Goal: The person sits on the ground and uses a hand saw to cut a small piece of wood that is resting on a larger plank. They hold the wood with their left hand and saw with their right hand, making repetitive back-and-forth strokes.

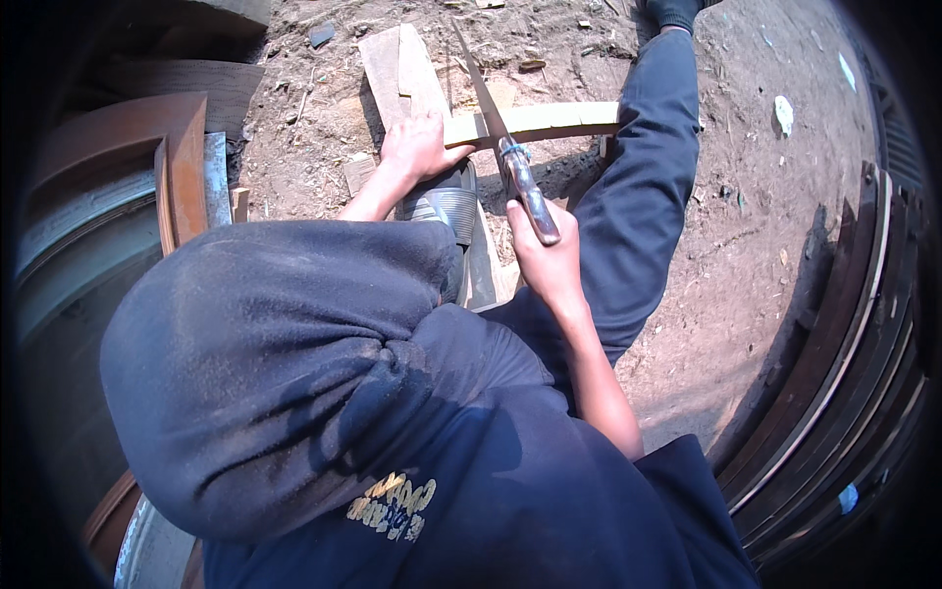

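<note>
The person wears a dark navy hooded sweatshirt [324, 393], dusty and faded, its hood [265, 363] bunched large below the chest print, a small yellow mark. Sleeves are pushed up, forearms bare. Navy trousers [638, 167] and a dark shoe [675, 12] beyond the hood.
</note>
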### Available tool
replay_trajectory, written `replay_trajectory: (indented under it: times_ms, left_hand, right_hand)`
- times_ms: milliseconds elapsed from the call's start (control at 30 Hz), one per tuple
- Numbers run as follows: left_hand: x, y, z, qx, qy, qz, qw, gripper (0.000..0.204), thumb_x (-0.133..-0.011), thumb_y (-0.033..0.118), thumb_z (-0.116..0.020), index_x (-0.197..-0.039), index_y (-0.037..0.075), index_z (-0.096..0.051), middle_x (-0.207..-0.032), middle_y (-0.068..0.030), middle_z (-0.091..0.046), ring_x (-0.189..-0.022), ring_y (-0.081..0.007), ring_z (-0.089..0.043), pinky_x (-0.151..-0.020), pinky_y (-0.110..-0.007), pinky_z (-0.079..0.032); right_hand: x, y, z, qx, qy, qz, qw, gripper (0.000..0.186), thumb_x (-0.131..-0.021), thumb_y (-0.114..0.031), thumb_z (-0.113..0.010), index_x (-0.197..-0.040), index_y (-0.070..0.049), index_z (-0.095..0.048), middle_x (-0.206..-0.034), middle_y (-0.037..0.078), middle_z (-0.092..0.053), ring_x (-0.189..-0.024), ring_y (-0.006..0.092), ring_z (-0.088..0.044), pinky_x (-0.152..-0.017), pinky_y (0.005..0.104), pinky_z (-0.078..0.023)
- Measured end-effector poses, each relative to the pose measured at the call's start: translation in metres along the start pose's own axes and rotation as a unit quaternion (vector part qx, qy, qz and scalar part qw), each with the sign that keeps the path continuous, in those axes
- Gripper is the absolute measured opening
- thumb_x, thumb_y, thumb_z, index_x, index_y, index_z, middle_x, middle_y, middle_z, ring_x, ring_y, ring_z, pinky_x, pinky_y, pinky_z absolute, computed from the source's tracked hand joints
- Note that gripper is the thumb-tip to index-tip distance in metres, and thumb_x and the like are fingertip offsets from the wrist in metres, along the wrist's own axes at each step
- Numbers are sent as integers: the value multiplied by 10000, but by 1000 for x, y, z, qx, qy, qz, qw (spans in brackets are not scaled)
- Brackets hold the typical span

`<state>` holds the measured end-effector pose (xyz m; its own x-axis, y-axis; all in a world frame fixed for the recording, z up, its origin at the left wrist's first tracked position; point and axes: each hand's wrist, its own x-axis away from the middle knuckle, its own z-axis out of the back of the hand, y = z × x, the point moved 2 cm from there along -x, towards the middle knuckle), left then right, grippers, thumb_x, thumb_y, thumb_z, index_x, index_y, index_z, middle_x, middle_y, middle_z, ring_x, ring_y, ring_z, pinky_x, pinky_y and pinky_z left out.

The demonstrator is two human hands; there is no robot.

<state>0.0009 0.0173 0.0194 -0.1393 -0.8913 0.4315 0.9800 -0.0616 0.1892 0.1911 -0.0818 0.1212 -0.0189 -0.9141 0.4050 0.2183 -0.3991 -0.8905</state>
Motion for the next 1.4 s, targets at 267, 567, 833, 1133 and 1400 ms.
replay_trajectory:
  times_ms: [267, 567, 833, 1133, 1400]
  left_hand:
    - [-1, -3, -7, 9, 26, -19, 999, 656, -795, 569, -623, -1025, -43, -566, -945, -255, -668, -899, -385, -670, -792, -458, -536]
    - [0, 1, -3, -2, 18, -1, 1000, 780, -749, 667, -630, -1049, -51, -582, -966, -214, -679, -888, -350, -681, -788, -429, -547]
    - [-1, -4, -10, -1, 12, -6, 1000, 766, -764, 644, -622, -1083, -51, -580, -989, -234, -672, -935, -351, -672, -824, -428, -534]
    - [-4, -2, -14, -3, 55, -29, 998, 731, -757, 628, -643, -1008, -57, -593, -932, -232, -678, -865, -340, -690, -764, -426, -553]
    - [4, 2, -10, 0, 23, -13, 1000, 713, -790, 610, -617, -1048, -52, -568, -934, -238, -670, -862, -367, -682, -757, -440, -552]
  right_hand:
    - [-9, 1, -11, 8, 6, 31, 999, 231, -882, -85, -569, -690, 27, -507, -545, 55, -453, -536, 86, -401, -512, 313, -362]
    - [41, -8, 25, 11, 7, -43, 999, 214, -892, -80, -583, -701, 13, -557, -572, -16, -477, -548, 46, -423, -498, 273, -363]
    - [19, -2, 2, 32, 8, -18, 999, 202, -879, -100, -586, -728, 29, -549, -560, 29, -454, -554, 70, -404, -514, 294, -371]
    - [-13, 8, -12, -4, 15, 6, 1000, 221, -880, -100, -582, -708, 23, -518, -550, 50, -442, -541, 84, -387, -516, 312, -361]
    - [41, 8, 28, 0, 6, -61, 998, 201, -886, -59, -578, -704, 19, -542, -579, -7, -458, -563, 48, -405, -509, 267, -351]
